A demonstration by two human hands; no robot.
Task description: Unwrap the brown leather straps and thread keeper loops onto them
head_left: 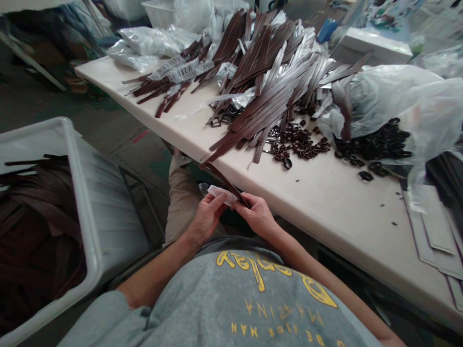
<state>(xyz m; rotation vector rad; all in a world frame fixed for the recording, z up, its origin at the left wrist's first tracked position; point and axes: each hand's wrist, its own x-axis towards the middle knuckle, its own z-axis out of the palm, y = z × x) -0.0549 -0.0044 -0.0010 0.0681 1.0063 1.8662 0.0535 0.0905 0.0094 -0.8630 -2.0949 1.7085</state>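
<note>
Strap (224, 179), one, dark brown: in the hands, off the bench (343, 207), just beside its near long edge; far end reaches up toward that edge, contact not clear. Slip (221, 191), one, white: at the strap's near end, between the hands.

Left hand (207, 216): fingers pinched on the slip. Right hand (256, 212): fingers gripping the strap's near end; whether they also catch the slip cannot be told.

Handling, as judged: strap best held firm close to its end, its face flat, so that it does not twist; slip kept smooth and square to it, with light pressure from the left fingers to avoid creasing or tearing. Free length best kept from snagging on the bench edge. Both pieces sit over the lap, so a loose grip risks a drop to the floor.

Stock: strap pile (269, 103), mid-bench, ends toward the near edge; brown loops (306, 142) beside it; black loops (379, 144), toward the right end; bin (114, 207), off the bench to the left, brown strips inside.

Writing: shirt (202, 299), grey, lettering inverted; large yellow script, uncertain; smaller "MARINA"; below, "MAN" and "BE" among unclear words. Strap and slip: none legible.
</note>
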